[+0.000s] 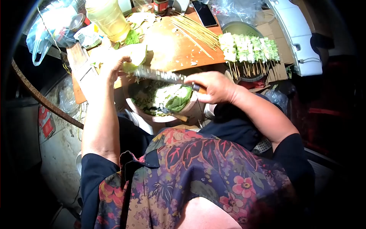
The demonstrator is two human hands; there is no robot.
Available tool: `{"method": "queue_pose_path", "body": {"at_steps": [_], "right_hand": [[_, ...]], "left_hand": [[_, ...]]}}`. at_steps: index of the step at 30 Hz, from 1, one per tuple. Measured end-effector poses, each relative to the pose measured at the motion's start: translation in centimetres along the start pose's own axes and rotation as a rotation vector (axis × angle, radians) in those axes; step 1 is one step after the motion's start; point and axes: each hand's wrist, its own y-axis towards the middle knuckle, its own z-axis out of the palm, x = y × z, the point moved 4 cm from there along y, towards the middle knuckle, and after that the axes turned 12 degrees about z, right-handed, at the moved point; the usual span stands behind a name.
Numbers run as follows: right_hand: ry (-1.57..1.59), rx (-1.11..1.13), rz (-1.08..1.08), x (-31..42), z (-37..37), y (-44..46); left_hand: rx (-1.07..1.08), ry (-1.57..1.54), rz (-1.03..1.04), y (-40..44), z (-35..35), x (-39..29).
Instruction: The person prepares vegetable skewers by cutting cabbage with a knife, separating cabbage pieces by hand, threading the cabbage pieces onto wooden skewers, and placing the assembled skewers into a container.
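Observation:
My left hand (114, 69) is closed on a pale green cabbage leaf (140, 52), with the thumb over its near edge. In my right hand (216, 87) is the brown handle of a knife (162, 75). Its blade, covered with small pale bits, points left; the tip lies close to the leaf's lower edge, and I cannot tell whether they touch. Below the blade stands a wide tub (133, 108) with a cabbage (179, 98) and leaf scraps inside. A second tool with a wooden handle (178, 115) rests at the tub's near side.
Loose bamboo sticks (196, 30) lie on the orange board (162, 47). To the right, skewered cabbage pieces (249, 49) rest across a metal pot (244, 28). A phone (204, 13), a jar (160, 6) and a large container of yellowish liquid (108, 21) stand or lie farther back.

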Motion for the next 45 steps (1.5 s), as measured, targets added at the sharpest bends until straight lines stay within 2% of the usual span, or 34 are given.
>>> {"method": "queue_pose_path", "body": {"at_steps": [1,3,4,5,7,8,10,11,13,16,18,24,27,35,40,45], "right_hand": [[0.055,-0.09,0.01,0.6,-1.6,-0.1],[0.272,-0.197,0.075,1.9,-4.4,0.4],[0.416,-0.142,0.249,1.6,-4.8,0.6],[0.484,-0.216,0.194,1.3,-4.7,1.2],[0.477,-0.206,0.29,-0.7,-2.8,2.4],[0.56,-0.143,0.42,-1.4,-1.7,2.4],[0.444,-0.131,0.459,-2.1,0.3,2.5],[0.381,-0.164,0.452,-2.1,1.2,2.5],[0.424,-0.062,0.512,-1.9,2.4,3.2],[0.35,-0.081,0.476,-2.1,2.8,4.2],[0.324,0.033,0.499,-2.5,2.9,3.9],[0.277,0.125,0.569,-2.7,3.0,3.8],[0.262,0.067,0.511,-2.5,2.6,3.6],[0.253,0.112,0.521,-2.8,2.4,4.1],[0.214,0.164,0.555,-2.4,1.5,4.2],[0.232,0.218,0.57,-3.0,2.0,5.0]], "left_hand": [[0.046,-0.085,-0.006,-0.1,0.8,0.0],[0.069,-0.038,0.005,-0.6,2.5,-0.6],[0.088,-0.028,0.011,-1.2,3.7,-1.1],[0.108,-0.016,0.019,-1.7,4.5,-1.6],[0.108,0.003,0.056,-1.2,6.0,-0.9],[0.092,-0.005,0.056,-1.2,6.4,-0.7],[0.077,-0.005,0.047,-2.2,7.6,-1.6],[0.054,0.118,0.064,-2.4,7.8,-2.1],[0.039,0.252,0.071,-2.6,7.8,-2.4],[0.062,0.239,0.041,-2.7,7.7,-3.3],[0.042,0.234,0.017,-3.1,8.0,-3.7],[0.048,0.191,-0.037,-1.9,7.6,-2.8],[0.043,0.217,-0.049,-2.0,7.7,-3.2],[0.049,0.152,-0.076,-1.5,7.7,-3.3],[0.025,0.275,-0.021,-0.9,7.2,-2.7],[0.026,0.308,-0.055,-1.5,7.9,-3.4]]}}
